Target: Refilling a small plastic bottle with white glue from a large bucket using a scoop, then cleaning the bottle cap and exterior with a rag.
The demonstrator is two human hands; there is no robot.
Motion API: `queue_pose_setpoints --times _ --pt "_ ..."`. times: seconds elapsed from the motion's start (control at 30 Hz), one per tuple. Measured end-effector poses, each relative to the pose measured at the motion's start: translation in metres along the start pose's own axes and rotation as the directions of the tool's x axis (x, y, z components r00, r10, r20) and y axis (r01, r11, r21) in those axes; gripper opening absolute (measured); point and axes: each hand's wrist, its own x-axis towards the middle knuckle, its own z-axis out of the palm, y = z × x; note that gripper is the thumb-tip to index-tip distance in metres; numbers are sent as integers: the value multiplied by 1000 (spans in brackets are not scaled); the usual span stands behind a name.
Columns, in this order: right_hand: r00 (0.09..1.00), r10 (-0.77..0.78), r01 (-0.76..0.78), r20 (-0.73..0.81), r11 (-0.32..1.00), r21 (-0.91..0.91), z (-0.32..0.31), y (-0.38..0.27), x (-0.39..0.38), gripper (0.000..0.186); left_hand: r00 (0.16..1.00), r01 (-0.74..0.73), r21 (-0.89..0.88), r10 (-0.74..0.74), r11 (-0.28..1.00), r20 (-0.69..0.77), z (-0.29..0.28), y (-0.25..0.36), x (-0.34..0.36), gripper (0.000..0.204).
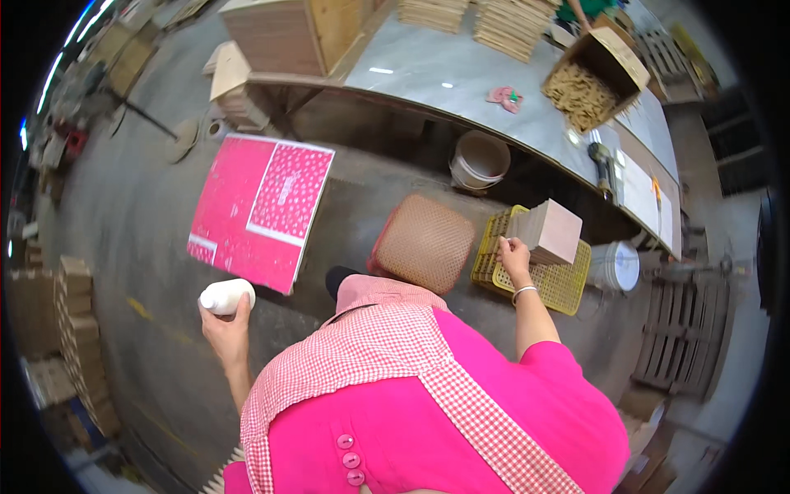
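Note:
My left hand (225,331) is wrapped round a white bottle (230,295), held tilted on its side near the front edge of a pink printed board or flat carton (234,202). Fingers pinched together, my right hand (516,262) is at the left side of a stack of pale square wooden pieces (561,234). A small whitish bit shows at its fingertips, too small to name. The stack stands in a yellow plastic basket (569,295). Between my hands, in front of me, is a stool with a woven tan seat (426,240).
A long worktable (411,70) carries stacked wooden boards (514,29), a cardboard box of small wooden pieces (588,82) and a dark power tool (602,169). Below are a white bucket (480,160) and a lidded pail (623,265). Pallets (681,333) lie right. Another person's arm (579,15) shows at the top.

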Motion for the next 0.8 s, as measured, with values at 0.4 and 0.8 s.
queue_pose_setpoints --times 0.4,0.8 --pt "971 -16 22 -240 999 23 -2 -70 94 41 897 -161 -159 211 974 387 167 67 151 56" --pt "886 -211 126 -413 967 -223 24 -173 447 48 745 -262 -336 411 905 526 536 196 259 57"
